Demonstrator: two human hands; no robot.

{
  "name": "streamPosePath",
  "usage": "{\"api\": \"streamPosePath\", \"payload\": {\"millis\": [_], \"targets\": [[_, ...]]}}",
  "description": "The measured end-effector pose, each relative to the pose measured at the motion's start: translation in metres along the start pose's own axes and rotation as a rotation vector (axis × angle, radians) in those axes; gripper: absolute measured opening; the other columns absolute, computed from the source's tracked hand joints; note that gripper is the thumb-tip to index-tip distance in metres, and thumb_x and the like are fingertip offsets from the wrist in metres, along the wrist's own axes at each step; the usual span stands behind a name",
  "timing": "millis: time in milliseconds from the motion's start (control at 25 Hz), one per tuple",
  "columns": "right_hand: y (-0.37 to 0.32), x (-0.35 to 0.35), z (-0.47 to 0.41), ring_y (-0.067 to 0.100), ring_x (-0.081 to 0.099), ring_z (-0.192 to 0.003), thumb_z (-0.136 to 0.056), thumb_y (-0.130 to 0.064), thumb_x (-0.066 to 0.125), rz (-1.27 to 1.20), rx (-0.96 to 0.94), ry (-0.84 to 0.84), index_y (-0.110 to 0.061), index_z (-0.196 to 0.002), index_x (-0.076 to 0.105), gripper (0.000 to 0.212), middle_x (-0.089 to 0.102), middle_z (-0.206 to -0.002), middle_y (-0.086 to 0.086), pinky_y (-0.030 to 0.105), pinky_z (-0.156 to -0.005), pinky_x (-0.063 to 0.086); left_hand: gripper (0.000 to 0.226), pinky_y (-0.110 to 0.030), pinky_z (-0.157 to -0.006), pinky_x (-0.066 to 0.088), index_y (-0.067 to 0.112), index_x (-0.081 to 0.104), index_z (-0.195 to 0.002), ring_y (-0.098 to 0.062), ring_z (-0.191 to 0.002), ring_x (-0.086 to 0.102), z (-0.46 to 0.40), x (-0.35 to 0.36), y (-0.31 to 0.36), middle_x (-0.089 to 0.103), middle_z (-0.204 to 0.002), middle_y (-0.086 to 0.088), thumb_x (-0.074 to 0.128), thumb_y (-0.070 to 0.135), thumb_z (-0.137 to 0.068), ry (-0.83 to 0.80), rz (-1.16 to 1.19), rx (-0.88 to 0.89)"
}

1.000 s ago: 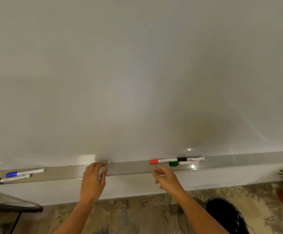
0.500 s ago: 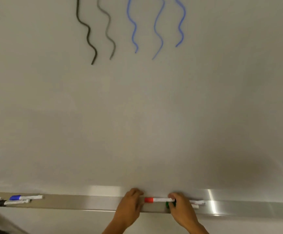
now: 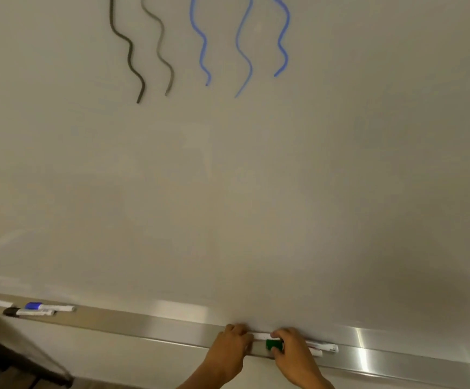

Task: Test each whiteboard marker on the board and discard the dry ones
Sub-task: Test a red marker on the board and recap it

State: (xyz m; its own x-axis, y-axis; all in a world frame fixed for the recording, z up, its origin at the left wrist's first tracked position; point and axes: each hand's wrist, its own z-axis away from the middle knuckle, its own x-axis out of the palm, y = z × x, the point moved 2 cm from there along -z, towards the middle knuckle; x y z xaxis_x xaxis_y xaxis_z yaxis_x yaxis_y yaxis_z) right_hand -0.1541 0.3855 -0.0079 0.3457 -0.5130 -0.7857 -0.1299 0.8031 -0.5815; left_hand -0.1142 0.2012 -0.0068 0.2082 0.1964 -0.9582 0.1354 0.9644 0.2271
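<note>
Change: since a second ago both hands have come onto the marker tray [image 3: 158, 328]; then the left hand [image 3: 232, 348] rested on the tray lip and the right hand [image 3: 288, 350] hovered below the markers.
Left hand: fingers curled over one end of the white-barrelled marker [image 3: 261, 336]; its red cap, visible half a second ago, is now covered.
Right hand: fingers curled round the same barrel, just behind the green marker [image 3: 274, 344]. We cannot tell whether it also grips the green one.
Meaning: we judge that the red-capped marker is being picked up or uncapped for the next test.
Tested so far: two dark squiggles [image 3: 128, 49] and three blue squiggles [image 3: 242, 46] near the top edge of the whiteboard [image 3: 256, 178].
Other markers: blue-capped marker [image 3: 49, 306] and black-capped marker [image 3: 28, 312] lie near the tray's left end, well apart from the hands.
Open room: bare board right of the blue squiggles and across the middle; the tray's front lip sits close under both hands.
</note>
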Motion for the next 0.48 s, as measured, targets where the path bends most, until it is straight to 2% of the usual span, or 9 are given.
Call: {"api": "streamPosePath", "payload": {"millis": [200, 320, 480], "targets": [[0.003, 0.014, -0.005, 0.014, 0.05, -0.117, -0.091, -0.024, 0.066, 0.041, -0.05, -0.053, -0.037, -0.111, 0.059, 0.025, 0.052, -0.115, -0.009, 0.025, -0.107, 0.039, 0.027, -0.04, -0.095, 0.047, 0.012, 0.062, -0.114, -0.03, -0.114, 0.049, 0.012, 0.0, -0.009, 0.051, -0.127, -0.009, 0.048, 0.001, -0.094, 0.033, 0.015, -0.197], [0.004, 0.026, -0.005, 0.014, 0.052, -0.115, -0.09, -0.024, 0.066, 0.038, -0.092, -0.085, -0.041, -0.107, 0.054, 0.027, 0.055, -0.114, -0.01, 0.026, -0.105, 0.041, 0.027, -0.039, -0.096, 0.048, 0.008, 0.064, -0.119, -0.028, -0.114, 0.051, 0.016, 0.0, -0.015, 0.054, -0.122, -0.012, 0.048, 0.003, -0.098, 0.039, 0.039, -0.285], [0.01, 0.033, -0.007, 0.016, 0.051, -0.118, -0.091, -0.024, 0.065, 0.072, -0.11, -0.091, -0.034, -0.117, 0.06, 0.028, 0.055, -0.119, -0.007, 0.028, -0.106, 0.04, 0.027, -0.036, -0.098, 0.047, 0.007, 0.058, -0.125, -0.026, -0.114, 0.051, 0.019, -0.004, -0.016, 0.052, -0.126, -0.012, 0.05, 0.006, -0.099, 0.051, 0.029, -0.329]]}}
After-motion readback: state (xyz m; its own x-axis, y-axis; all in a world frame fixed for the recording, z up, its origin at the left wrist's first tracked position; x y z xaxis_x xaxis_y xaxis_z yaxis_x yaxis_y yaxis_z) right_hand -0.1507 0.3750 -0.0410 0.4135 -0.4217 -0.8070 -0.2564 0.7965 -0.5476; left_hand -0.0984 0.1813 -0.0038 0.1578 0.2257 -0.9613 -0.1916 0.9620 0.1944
